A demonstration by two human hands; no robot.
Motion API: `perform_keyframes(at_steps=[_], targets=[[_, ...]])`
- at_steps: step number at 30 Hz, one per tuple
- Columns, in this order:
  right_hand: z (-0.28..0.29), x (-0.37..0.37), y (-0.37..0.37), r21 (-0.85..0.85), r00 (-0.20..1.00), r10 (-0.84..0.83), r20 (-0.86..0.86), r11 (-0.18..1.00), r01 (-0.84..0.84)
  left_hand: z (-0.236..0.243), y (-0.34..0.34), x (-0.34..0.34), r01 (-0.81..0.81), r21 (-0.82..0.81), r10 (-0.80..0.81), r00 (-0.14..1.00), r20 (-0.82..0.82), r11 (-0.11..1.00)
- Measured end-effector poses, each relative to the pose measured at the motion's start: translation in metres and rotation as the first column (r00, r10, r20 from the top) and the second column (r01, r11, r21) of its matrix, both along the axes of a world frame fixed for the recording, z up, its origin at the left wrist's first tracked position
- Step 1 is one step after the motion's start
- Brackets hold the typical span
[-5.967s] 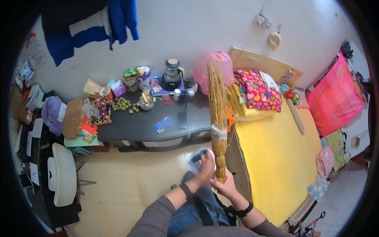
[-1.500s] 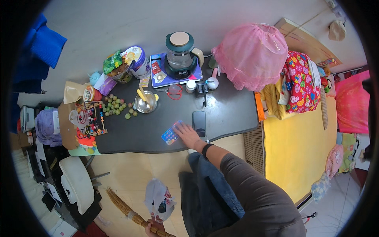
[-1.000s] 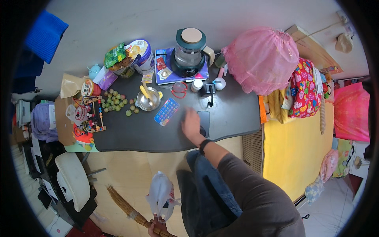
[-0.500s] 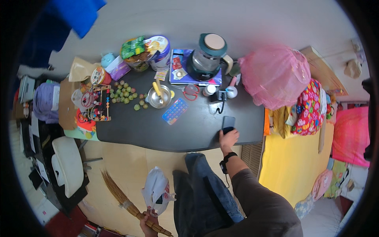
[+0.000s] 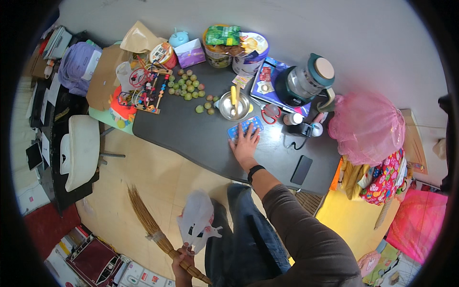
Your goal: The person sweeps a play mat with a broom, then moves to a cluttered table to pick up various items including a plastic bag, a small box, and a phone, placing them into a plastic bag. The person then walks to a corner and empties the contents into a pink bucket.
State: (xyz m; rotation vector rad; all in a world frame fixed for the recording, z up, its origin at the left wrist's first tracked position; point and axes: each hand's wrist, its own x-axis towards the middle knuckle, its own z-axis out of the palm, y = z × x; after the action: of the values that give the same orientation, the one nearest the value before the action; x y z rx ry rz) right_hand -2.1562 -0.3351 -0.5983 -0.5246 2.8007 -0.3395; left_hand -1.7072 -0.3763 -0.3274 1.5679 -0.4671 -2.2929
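My left hand grips the straw broom, which slants up to the left above the floor, and also holds a white plastic bag. My right hand lies with fingers spread on a blue, colourful flat pad on the dark desk. A black phone lies right of that hand near the desk's edge. A steel bowl with a yellow-handled utensil, red scissors and scattered grapes lie beyond the hand.
Along the wall stand tubs, a glass kettle, a bead toy and pink mesh. A white chair is at left, a yellow bed at right, and stored bags lower left.
Earlier both hands held the broom upright; now my left alone holds it low. Since half a second ago, my right hand has moved left from the phone onto the pad, and the view has turned.
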Motion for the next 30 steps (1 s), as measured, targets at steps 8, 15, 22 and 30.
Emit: perform_keyframes(at_steps=[8,15,22,30], targets=[[-0.035,0.005,0.001,0.036,0.979,0.132,-0.157,0.991,-0.128,-0.005,0.013,0.016,-0.08,-0.012,0.081,0.996,0.027,0.997],[-0.014,-0.002,0.016,0.25,0.941,0.332,0.056,0.908,-0.335,-0.015,0.005,0.012,-0.078,-0.01,0.078,0.997,0.006,0.997],[-0.006,-0.009,0.031,0.318,0.862,0.485,0.148,0.802,-0.506,-0.013,-0.012,0.001,-0.024,-0.049,0.025,0.999,0.032,0.999],[0.006,-0.009,0.039,0.215,0.85,0.525,0.057,0.825,-0.523,-0.018,-0.022,-0.018,0.02,-0.013,-0.019,0.998,0.052,1.0]])
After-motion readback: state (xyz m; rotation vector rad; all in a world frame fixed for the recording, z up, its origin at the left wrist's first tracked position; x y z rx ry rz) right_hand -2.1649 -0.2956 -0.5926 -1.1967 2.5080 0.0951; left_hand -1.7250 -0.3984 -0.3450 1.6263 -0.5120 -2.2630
